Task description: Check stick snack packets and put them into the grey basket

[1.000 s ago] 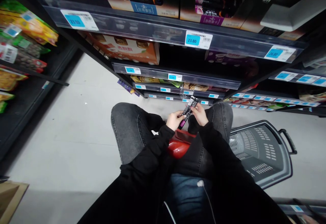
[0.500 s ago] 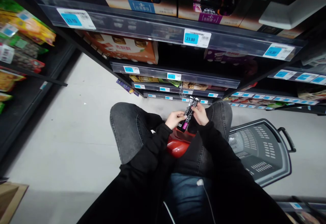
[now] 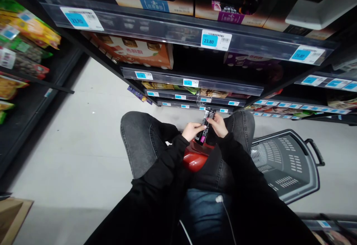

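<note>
- The slim black packet (image 3: pixel 205 128) with a pink patch near its lower end sat between my two hands, held above my lap in front of the store shelving; it stood tilted, upper end leaning away from me toward the shelves.
- My left hand (image 3: pixel 192 130) had its fingers closed on the packet's lower part, pinching it from the left side.
- My right hand (image 3: pixel 218 124) had its fingers curled onto the packet's upper part from the right, close under the top edge.
- I judged the packet light and thin, a glossy wrapper likely slippery and soft enough to crease or buckle if squeezed mid-length; the safer hold looked like the two ends or the sealed edges, as I had it. What was inside I could not tell.
- Just under the hands lay a red rounded object (image 3: pixel 195 158) against my dark jeans, its nature unclear.
- A grey shopping basket (image 3: pixel 287 165) stood on the floor at my right knee, handle outward.
- Ahead ran shelf rails with blue price tags (image 3: pixel 210 41) and boxed goods (image 3: pixel 134 51); snack bags (image 3: pixel 25 33) hung at far left.
</note>
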Motion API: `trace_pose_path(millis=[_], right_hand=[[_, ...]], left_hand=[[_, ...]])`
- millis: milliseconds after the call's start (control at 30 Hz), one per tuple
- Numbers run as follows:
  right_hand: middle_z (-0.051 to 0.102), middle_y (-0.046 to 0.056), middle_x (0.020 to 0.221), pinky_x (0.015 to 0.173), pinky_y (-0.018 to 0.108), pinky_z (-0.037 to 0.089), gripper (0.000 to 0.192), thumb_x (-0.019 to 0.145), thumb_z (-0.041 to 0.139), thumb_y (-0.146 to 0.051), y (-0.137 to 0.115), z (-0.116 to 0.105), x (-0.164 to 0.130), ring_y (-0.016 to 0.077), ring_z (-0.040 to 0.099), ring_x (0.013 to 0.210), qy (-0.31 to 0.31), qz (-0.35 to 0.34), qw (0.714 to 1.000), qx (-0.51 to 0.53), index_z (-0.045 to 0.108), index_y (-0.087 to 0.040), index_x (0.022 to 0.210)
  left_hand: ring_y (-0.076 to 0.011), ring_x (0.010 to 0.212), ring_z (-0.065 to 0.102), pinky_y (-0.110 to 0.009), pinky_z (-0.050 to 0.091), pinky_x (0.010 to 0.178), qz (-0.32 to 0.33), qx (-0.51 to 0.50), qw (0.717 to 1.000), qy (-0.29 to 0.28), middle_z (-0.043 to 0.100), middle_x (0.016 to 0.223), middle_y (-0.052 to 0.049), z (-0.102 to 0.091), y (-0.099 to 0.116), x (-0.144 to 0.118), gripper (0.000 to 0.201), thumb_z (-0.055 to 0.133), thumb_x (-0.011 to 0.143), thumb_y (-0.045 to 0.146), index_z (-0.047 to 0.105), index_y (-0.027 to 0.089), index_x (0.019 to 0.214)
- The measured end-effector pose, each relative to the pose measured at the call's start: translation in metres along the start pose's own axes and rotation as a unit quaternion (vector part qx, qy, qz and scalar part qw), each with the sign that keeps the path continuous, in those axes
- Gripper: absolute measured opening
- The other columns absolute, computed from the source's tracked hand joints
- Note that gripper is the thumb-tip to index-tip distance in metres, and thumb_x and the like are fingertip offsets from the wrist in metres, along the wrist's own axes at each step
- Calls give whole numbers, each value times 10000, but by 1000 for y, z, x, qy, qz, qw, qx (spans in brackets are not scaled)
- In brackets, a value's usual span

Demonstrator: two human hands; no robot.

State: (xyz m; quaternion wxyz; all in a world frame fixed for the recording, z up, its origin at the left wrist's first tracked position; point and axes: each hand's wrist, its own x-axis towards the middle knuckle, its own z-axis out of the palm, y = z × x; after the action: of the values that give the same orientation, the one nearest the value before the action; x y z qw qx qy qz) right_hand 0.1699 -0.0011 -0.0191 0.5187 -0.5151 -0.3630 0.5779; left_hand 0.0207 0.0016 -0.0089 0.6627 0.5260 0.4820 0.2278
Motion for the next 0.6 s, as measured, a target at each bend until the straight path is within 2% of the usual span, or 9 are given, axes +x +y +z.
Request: trace_pose_path(millis=[67,133,233,400,600], right_hand=[[606,-10,779,734,288,444,254,642,672,-342,-2,0,-2,131,554,718,-1,2,1000,5,562,-196,819],[603,-19,746,705,278,442,231,638,679,-325,-3,0,-3,122,547,682,2,0,1000,4,565,-193,790],[607,-22,720,682,276,444,230,615,696,-308,-4,0,-5,121,549,658,17,-7,1000,-14,571,-188,767],[625,-7,673,663,317,480,220,645,667,-377,-5,0,-6,167,602,661,38,8,999,-29,562,-204,729],[628,1,597,611,322,496,273,660,639,-461,-9,-1,-6,179,606,605,67,20,996,-47,581,-195,647]], left_hand=[[-54,404,340,-199,257,429,-50,-56,997,-23,341,409,68,1,-1,0,446,673,576,510,460,130,478],[-72,433,425,-208,331,452,-96,-115,987,-59,466,478,43,2,0,0,429,704,528,510,544,117,589],[-98,493,499,-234,395,496,-122,-146,977,-100,561,581,7,2,1,-1,463,721,506,502,596,107,713],[-71,437,404,-202,295,438,-51,-47,995,-69,442,444,45,3,1,0,410,707,536,479,534,107,527],[-76,457,391,-204,284,450,-3,46,998,-49,415,429,49,5,2,0,394,676,579,465,524,113,490]])
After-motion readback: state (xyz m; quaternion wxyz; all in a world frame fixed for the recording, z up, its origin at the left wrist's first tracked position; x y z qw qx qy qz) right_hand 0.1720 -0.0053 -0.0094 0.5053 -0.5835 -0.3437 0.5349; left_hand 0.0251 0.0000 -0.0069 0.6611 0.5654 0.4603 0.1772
